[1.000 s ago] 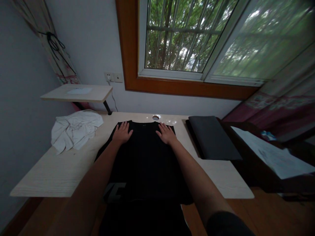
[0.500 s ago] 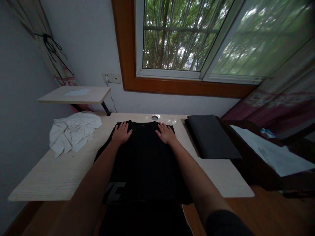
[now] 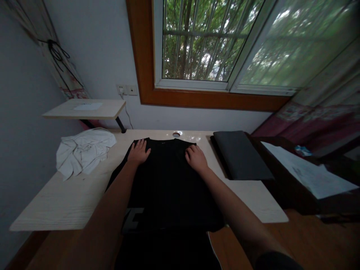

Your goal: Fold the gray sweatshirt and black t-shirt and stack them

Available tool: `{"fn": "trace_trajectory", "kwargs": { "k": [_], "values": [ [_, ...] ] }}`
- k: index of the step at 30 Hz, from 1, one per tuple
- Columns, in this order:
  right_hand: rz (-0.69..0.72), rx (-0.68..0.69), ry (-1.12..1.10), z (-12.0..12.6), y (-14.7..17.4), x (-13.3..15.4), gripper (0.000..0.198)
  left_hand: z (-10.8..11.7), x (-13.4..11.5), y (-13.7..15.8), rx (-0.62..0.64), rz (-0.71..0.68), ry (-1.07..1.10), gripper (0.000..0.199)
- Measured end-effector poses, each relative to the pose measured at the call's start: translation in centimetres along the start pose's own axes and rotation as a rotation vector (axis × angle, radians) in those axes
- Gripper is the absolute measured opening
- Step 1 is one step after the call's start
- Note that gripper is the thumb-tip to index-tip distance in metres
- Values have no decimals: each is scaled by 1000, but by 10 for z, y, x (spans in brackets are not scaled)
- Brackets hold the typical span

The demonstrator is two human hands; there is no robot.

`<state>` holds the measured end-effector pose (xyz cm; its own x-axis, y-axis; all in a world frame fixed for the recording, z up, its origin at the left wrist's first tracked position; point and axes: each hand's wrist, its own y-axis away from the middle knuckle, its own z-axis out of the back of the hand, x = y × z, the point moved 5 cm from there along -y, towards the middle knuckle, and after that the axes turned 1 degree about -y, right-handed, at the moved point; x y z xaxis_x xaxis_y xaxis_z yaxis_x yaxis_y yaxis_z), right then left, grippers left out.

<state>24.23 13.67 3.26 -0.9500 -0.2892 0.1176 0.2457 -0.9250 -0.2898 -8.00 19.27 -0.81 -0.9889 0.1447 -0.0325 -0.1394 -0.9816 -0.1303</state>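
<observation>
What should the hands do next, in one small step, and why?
I'd probably have the right hand pinch the edge of the black shirt at the nearer shoulder: it is already curled there, though whether it grips cloth is unclear. The left hand lies flat on the opposite shoulder, fingers spread, which should help steady the shirt.
</observation>
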Motion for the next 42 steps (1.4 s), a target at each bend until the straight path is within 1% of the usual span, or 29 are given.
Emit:
{"fn": "trace_trajectory", "kwargs": {
  "k": [4, 8, 11, 13, 16, 19, 23, 25, 27, 29, 32, 35, 38, 42],
  "values": [
    [26, 45, -37, 0, 30, -15, 38, 0, 0, 0, -4, 0, 0, 70],
    [70, 70, -90, 0, 55, -28, 48, 1, 0, 2, 2, 3, 6, 71],
    [104, 104, -78, 0, 70, -29, 53, 4, -1, 4, -10, 10, 16, 71],
    [101, 110, -56, 1, 78, -27, 55, 8, -3, 6, -57, 8, 26, 68],
    [67, 102, -23, 3, 91, -24, 56, 17, -4, 11, -169, -9, 56, 61],
    [45, 88, 4, 5, 103, -22, 56, 24, -3, 13, -257, -52, 151, 55],
    [64, 63, 26, 5, 111, -22, 56, 30, 6, 12, -292, -144, 386, 49],
    [80, 48, 33, 5, 113, -23, 56, 35, 11, 16, -296, -194, 459, 48],
    [90, 33, 37, 5, 113, -24, 55, 41, 14, 27, -274, -251, 460, 49],
    [95, 22, 39, 5, 113, -24, 55, 44, 14, 46, -224, -305, 395, 50],
    [96, 5, 37, 6, 112, -22, 55, 42, 11, 84, -153, -380, 242, 51],
    [97, -28, 35, 10, 112, -19, 52, 34, 9, 122, -116, -415, 140, 51],
    [100, -91, 34, 21, 113, -15, 45, 28, 13, 150, -132, -383, 81, 52],
    [92, -127, 27, 36, 116, -10, 34, 25, 23, 170, -152, -305, 45, 54]
  ]
}}
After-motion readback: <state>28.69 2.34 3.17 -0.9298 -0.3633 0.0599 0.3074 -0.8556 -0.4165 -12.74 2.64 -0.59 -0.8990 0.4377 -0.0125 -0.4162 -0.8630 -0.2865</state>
